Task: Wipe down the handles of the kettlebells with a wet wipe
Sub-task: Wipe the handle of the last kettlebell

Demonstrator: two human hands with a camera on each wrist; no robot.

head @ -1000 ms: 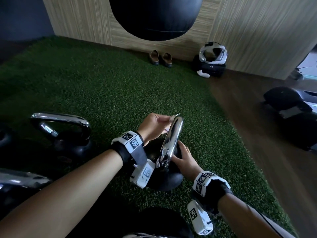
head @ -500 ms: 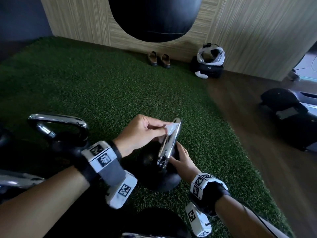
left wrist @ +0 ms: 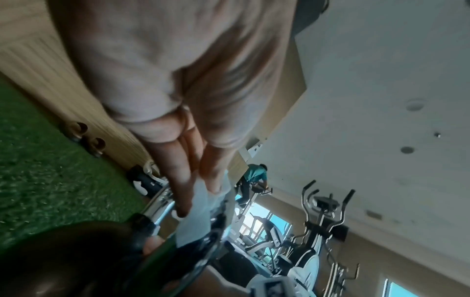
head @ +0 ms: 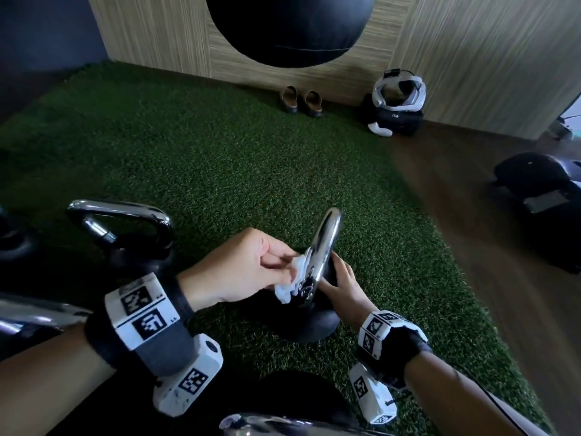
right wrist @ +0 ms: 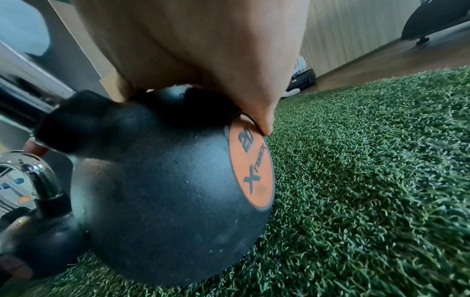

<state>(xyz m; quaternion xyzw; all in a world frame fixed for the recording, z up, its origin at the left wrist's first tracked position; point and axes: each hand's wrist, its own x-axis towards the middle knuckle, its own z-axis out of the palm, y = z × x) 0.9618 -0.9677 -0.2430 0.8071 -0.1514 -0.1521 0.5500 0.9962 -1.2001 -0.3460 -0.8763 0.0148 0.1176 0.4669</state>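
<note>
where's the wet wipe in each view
Head: wet wipe at centre, pinched by the left hand against the chrome handle.
Left wrist: wipe lower centre, under the fingers.
Right wrist: not in it.
Shared landmark: the white headset by the wall.

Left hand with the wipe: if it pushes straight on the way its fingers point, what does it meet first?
Probably the chrome handle: the left hand already pinches the wet wipe against its side. The right hand lies just beyond.
</note>
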